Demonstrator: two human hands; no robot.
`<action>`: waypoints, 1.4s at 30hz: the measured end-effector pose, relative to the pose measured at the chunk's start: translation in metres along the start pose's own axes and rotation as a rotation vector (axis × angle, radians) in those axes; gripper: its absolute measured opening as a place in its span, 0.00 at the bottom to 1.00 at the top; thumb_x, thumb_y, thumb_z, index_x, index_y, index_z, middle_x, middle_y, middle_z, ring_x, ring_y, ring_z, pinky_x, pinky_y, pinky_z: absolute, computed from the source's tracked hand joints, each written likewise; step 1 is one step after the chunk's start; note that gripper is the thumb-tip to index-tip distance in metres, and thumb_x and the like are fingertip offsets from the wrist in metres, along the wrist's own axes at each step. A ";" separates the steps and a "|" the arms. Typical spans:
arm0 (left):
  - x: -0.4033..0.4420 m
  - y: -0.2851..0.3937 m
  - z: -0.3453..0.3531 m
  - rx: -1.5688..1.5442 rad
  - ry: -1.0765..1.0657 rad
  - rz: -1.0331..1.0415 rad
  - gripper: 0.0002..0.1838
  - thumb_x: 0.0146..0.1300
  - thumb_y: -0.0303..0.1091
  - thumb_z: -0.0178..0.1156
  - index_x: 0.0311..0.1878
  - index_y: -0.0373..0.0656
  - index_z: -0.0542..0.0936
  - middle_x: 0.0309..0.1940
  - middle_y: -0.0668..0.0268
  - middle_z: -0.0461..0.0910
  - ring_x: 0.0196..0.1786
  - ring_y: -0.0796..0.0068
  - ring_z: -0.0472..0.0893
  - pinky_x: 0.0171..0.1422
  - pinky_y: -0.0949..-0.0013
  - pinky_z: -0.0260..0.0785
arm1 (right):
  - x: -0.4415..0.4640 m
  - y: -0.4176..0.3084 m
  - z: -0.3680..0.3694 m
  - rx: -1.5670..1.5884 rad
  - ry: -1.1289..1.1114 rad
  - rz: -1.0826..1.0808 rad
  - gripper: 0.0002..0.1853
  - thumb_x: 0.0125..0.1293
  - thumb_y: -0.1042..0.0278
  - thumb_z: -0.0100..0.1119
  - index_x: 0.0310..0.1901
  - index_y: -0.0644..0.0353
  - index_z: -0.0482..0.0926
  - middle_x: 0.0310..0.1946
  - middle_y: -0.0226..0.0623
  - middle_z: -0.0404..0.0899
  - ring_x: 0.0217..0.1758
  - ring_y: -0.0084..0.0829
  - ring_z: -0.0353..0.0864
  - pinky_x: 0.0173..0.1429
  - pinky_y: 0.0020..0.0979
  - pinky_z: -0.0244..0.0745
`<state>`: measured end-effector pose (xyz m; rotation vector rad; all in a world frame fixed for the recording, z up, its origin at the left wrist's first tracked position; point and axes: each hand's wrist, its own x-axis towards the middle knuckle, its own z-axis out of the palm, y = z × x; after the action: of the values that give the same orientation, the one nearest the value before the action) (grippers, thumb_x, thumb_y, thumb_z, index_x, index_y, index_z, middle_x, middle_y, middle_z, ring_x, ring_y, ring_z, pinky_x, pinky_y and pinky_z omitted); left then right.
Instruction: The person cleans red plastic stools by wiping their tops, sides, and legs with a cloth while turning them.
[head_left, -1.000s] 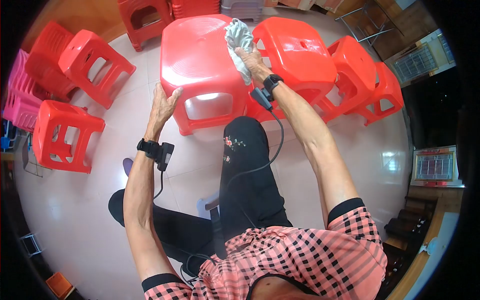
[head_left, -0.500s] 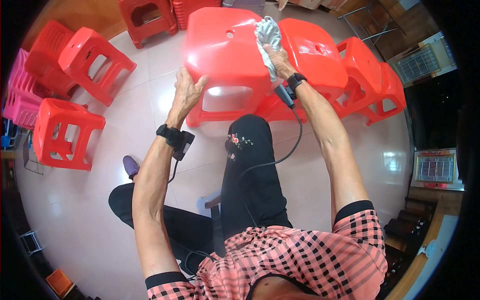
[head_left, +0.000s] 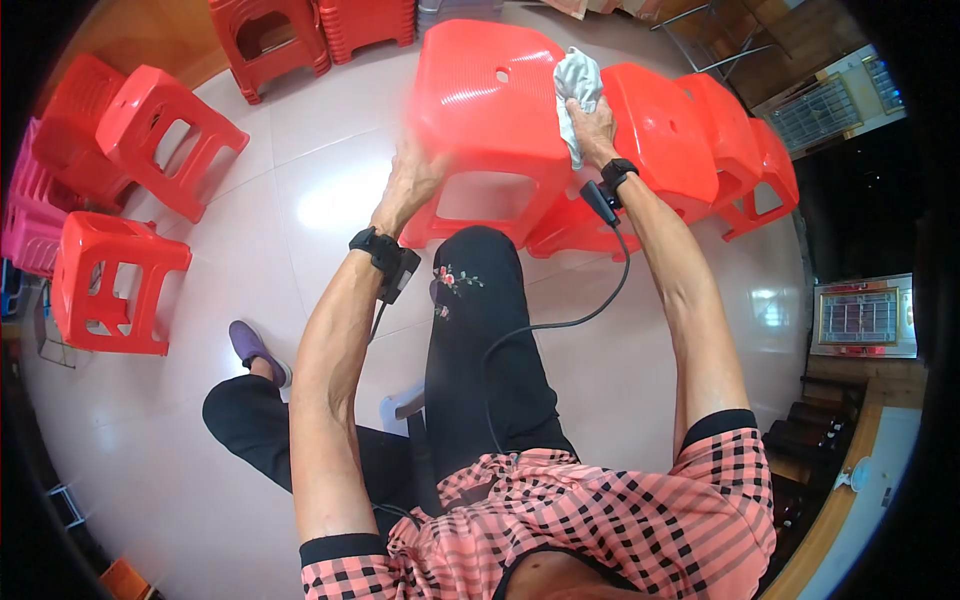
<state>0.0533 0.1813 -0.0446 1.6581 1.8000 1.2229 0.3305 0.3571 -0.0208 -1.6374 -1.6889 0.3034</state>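
Observation:
A red plastic stool (head_left: pixel 490 95) stands upright in front of my knees, with a small hole in its seat. At its left front corner is my left hand (head_left: pixel 412 178), touching the edge; the fingers are smeared by motion. My right hand (head_left: pixel 594 128) grips a crumpled white cloth (head_left: pixel 577 85) against the stool's right side. Just right of the cloth stands another red stool (head_left: pixel 660 135). Both wrists wear black straps with small devices and a cable.
More red stools (head_left: pixel 768 175) continue the row at the right. Single red stools (head_left: pixel 115 285) and pink stacked ones (head_left: pixel 35 215) stand at the left. Stacked red stools (head_left: pixel 365 25) are at the back. A purple shoe (head_left: pixel 255 350) rests on the tiled floor.
The near stool has shifted right, and both hands have moved right with it, the cloth still in my right hand. The stools beside it are pushed closer together.

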 end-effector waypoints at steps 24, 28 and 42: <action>-0.145 0.132 -0.155 0.785 -0.324 0.221 0.22 0.66 0.43 0.56 0.57 0.39 0.71 0.43 0.48 0.78 0.46 0.53 0.79 0.52 0.58 0.71 | -0.124 -0.212 0.060 1.245 -0.848 0.146 0.20 0.58 0.72 0.64 0.51 0.66 0.72 0.39 0.34 0.79 0.38 0.23 0.78 0.45 0.27 0.76; -0.167 0.134 -0.115 0.290 -0.486 -0.276 0.21 0.66 0.43 0.55 0.54 0.36 0.72 0.44 0.46 0.77 0.46 0.48 0.79 0.51 0.53 0.72 | -0.159 -0.205 0.060 1.100 -0.922 0.132 0.20 0.57 0.74 0.60 0.52 0.67 0.71 0.38 0.35 0.79 0.38 0.23 0.78 0.44 0.27 0.76; -0.251 0.010 0.084 -0.036 -1.371 -0.383 0.20 0.63 0.41 0.53 0.49 0.33 0.79 0.44 0.48 0.81 0.42 0.52 0.81 0.46 0.52 0.72 | -0.116 -0.176 0.071 1.353 -0.808 0.313 0.22 0.58 0.74 0.60 0.54 0.65 0.69 0.40 0.33 0.77 0.39 0.23 0.78 0.45 0.27 0.77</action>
<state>0.1782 -0.0283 -0.1466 1.3844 1.0432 -0.1513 0.1395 0.2454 0.0026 -0.6758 -1.0982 1.9452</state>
